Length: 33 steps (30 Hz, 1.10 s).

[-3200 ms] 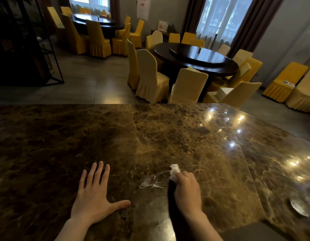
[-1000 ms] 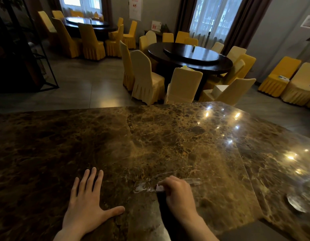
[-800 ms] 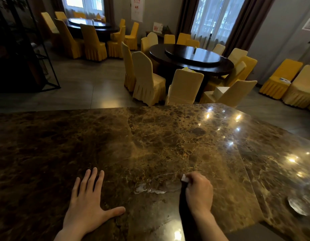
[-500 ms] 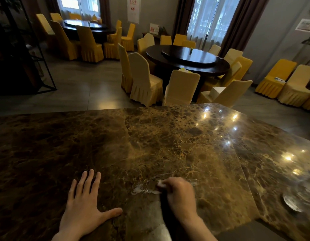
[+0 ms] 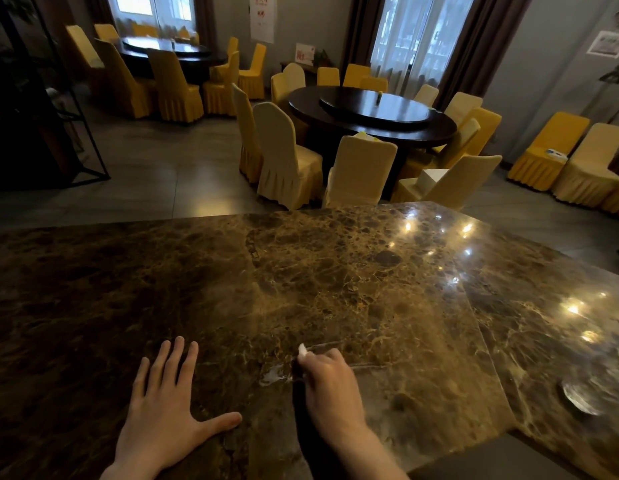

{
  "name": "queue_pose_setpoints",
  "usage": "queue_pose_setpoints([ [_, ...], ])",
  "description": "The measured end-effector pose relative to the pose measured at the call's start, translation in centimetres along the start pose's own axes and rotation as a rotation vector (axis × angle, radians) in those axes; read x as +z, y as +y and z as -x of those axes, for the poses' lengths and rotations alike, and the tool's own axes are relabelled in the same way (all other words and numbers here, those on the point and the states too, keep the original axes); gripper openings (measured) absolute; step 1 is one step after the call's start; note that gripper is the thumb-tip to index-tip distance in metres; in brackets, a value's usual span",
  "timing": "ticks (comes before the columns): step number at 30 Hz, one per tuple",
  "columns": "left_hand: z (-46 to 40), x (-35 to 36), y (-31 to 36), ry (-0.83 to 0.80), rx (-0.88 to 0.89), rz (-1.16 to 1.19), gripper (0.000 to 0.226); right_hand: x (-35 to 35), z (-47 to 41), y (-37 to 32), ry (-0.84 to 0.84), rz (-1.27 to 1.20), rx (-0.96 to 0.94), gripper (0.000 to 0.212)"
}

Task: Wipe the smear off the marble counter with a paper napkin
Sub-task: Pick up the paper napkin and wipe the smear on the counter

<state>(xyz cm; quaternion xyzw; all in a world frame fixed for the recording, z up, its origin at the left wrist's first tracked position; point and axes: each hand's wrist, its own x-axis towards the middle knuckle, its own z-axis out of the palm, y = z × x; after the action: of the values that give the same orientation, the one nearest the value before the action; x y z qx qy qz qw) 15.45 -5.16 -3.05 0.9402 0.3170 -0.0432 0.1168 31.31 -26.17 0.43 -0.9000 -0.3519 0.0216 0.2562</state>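
Observation:
A brown veined marble counter [image 5: 336, 282] fills the lower half of the head view. A whitish wet smear [image 5: 273, 375] glistens near its front edge. My right hand [image 5: 330, 386] presses down just right of the smear, closed around a small white paper napkin [image 5: 302, 349]; only a corner of the napkin pokes out past my fingers. My left hand [image 5: 166, 407] lies flat on the marble to the left, fingers spread, holding nothing.
A seam [image 5: 481, 334] splits the counter from an angled slab on the right, where a round shiny patch [image 5: 578, 398] shows. Beyond the far edge stand round dark dining tables [image 5: 370, 112] ringed by yellow covered chairs [image 5: 284, 157].
My right hand has been rubbing the napkin left and right over the smear; it now sits over the smear's right end, and the smear looks smaller. The left hand stays planted.

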Motion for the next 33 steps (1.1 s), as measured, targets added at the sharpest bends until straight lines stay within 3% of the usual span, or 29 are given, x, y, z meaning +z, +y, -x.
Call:
queue_pose_setpoints([
  [2, 0.1, 0.0, -0.1, 0.0, -0.005, 0.01, 0.151, -0.8, -0.1, 1.4, -0.013, 0.037, 0.005, 0.025],
  [8, 0.1, -0.1, 0.1, -0.018, -0.007, 0.004, 0.151, -4.3, -1.0, 6.5, 0.226, 0.095, 0.412, 0.024],
  [11, 0.2, -0.1, 0.0, -0.015, -0.004, 0.01, 0.151, -2.4, -0.8, 3.7, 0.202, 0.068, 0.324, 0.022],
  [16, 0.1, -0.1, 0.1, -0.012, -0.003, 0.005, 0.151, 0.0, 1.2, 0.7, -0.008, 0.029, 0.015, 0.018],
  [18, 0.1, 0.0, 0.1, -0.02, -0.008, 0.006, 0.151, -1.5, 0.8, 2.7, 0.069, 0.018, 0.133, 0.01],
  [21, 0.3, 0.0, 0.1, -0.016, -0.006, 0.008, 0.15, -3.9, -0.2, 6.2, 0.22, 0.051, 0.401, 0.018],
  [23, 0.2, 0.0, 0.1, -0.026, -0.008, 0.011, 0.15, -3.8, -0.8, 5.6, 0.232, 0.056, 0.462, 0.02],
  [29, 0.2, 0.0, -0.1, -0.034, 0.005, -0.006, 0.15, 1.0, 1.4, -1.6, -0.015, -0.021, 0.122, 0.015],
  [33, 0.1, 0.3, -0.2, -0.022, 0.016, 0.002, 0.149, -1.3, 1.1, -1.1, 0.075, -0.101, 0.186, 0.014],
])
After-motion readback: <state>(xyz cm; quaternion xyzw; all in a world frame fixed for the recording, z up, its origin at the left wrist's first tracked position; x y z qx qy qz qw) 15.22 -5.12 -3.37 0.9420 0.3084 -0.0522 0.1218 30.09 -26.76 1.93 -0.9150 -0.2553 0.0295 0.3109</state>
